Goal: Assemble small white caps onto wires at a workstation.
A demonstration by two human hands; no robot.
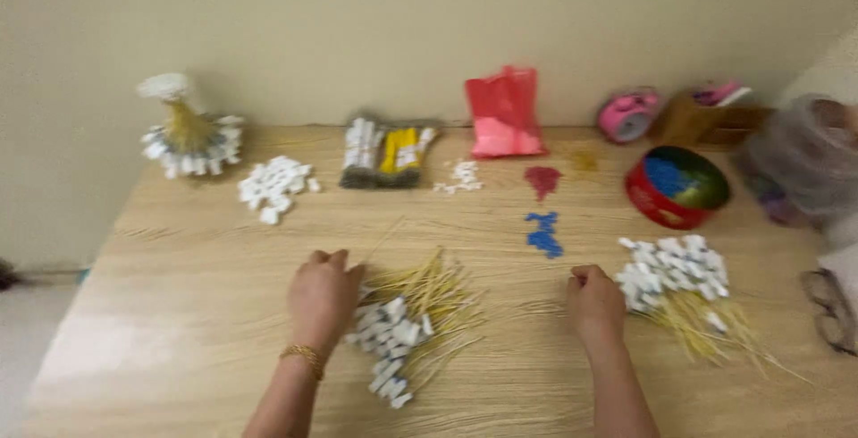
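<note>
left hand [322,299], fingers curled, rests on a heap of white-tagged sticks [413,322] near the table's [179,313] front edge. right hand [594,302], loosely closed, grip unclear, touches a second tagged bundle [684,286] toward the right edge, below a red tin [675,189].

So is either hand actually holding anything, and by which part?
Cannot be told for sure. The left hand rests on the heap of yellow sticks; the right hand is curled beside another heap. The blur hides any grip.
</note>
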